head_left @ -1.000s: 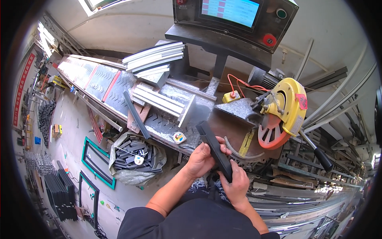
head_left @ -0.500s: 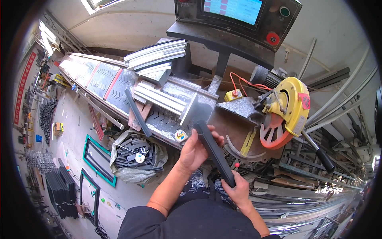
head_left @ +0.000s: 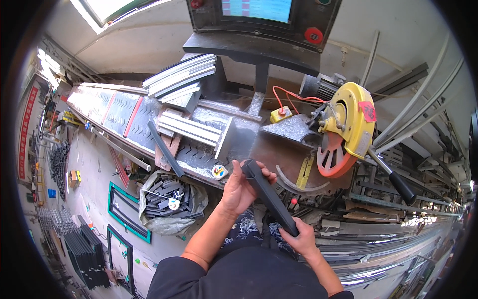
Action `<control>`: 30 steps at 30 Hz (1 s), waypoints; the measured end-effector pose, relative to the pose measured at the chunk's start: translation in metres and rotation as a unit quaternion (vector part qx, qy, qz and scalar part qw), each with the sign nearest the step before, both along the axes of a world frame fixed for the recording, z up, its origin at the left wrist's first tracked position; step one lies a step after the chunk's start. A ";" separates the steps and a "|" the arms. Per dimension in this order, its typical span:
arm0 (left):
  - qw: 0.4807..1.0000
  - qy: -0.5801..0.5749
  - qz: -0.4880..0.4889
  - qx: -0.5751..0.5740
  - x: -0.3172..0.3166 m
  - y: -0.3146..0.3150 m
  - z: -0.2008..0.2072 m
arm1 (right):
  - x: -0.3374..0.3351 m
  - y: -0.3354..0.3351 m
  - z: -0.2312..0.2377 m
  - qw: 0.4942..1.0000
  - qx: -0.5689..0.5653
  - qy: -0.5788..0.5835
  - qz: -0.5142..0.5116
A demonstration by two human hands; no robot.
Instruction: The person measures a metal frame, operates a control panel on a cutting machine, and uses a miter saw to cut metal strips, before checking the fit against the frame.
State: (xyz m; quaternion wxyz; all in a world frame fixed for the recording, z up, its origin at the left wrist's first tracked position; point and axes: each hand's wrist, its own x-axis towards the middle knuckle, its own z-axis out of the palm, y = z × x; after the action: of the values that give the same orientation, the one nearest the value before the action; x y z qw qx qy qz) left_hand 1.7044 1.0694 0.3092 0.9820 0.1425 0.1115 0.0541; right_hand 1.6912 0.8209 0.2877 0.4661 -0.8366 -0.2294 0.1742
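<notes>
A dark grey metal profile [head_left: 272, 200] slants between my two hands in front of my body. My left hand [head_left: 239, 190] holds its far end, thumb on the near side and fingertips showing beyond it. My right hand [head_left: 301, 237] grips the near end, with the thumb lying across it. Beyond my left hand stands the metal saw bench [head_left: 241, 142]. A round white tape measure [head_left: 219, 172] sits on its front edge. Silver profiles [head_left: 189, 128] lie on the bench, and another dark strip [head_left: 165, 149] slants over its edge.
A yellow-guarded cut-off saw [head_left: 348, 122] with a black-tipped handle [head_left: 401, 188] stands at the right. Above the bench hangs a control panel [head_left: 259, 31]. A sack of dark offcuts [head_left: 172, 199] and green-edged frames [head_left: 130, 212] are at the left. Long bars [head_left: 368, 254] lie stacked at the right.
The view has shifted, so the bench and saw sit further left and the panel higher. Both hands keep hold of the dark profile, which has barely moved.
</notes>
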 end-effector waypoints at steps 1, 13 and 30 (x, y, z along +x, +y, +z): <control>1.000 0.010 -0.004 0.003 0.002 -0.003 0.002 | 0.000 -0.003 0.000 1.000 0.004 0.018 -0.003; 0.990 -0.055 -0.099 0.081 0.019 -0.041 0.016 | -0.008 -0.031 -0.004 0.987 -0.012 -0.134 -0.087; 0.890 0.007 -0.249 0.382 0.027 -0.138 0.016 | -0.045 -0.143 -0.034 0.947 -0.032 -0.031 -0.317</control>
State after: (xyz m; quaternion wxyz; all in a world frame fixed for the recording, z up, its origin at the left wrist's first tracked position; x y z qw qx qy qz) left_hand 1.7318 0.9315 0.3256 0.8322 0.5301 0.0499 -0.1549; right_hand 1.6457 0.6782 0.2539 0.4625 -0.8857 0.0391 -0.0018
